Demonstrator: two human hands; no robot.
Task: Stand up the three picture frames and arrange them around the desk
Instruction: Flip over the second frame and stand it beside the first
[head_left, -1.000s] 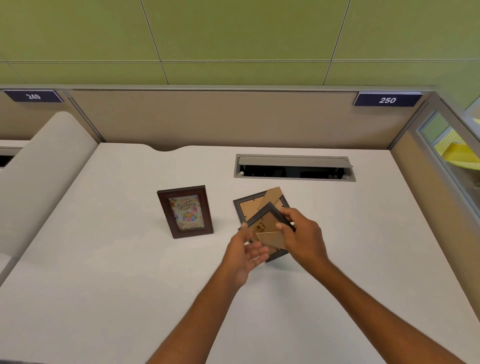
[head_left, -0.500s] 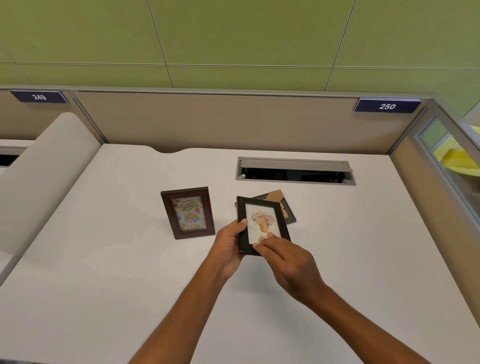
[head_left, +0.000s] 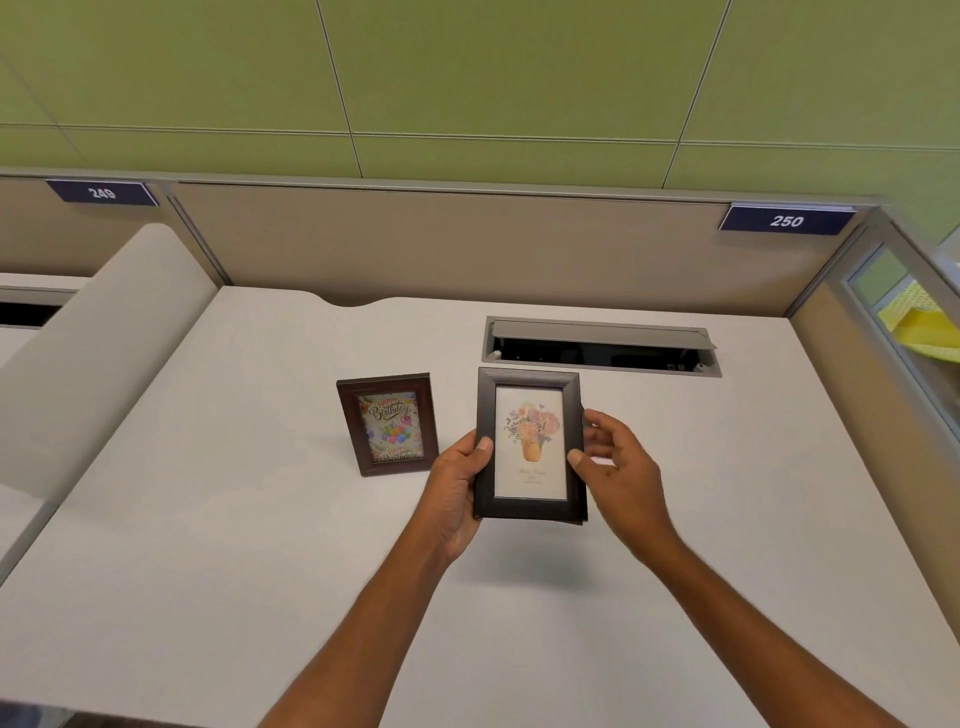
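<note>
A dark frame with a flower-pot picture (head_left: 530, 444) is held above the white desk (head_left: 234, 519), picture side toward me. My left hand (head_left: 457, 483) grips its left edge with the thumb on the front. My right hand (head_left: 618, 467) holds its right edge, thumb on the front and fingers behind. A brown frame with a birthday card (head_left: 387, 423) stands upright on the desk to the left. The third frame is hidden behind the held one.
An open cable tray (head_left: 602, 345) is set into the desk behind the frames. Beige partition walls (head_left: 467, 249) close the back and right side. A curved beige divider (head_left: 98, 338) borders the left.
The frame was turned from back side up to picture side facing me and lifted upright. Both hands shifted to its side edges, and it now covers the third frame lying behind.
</note>
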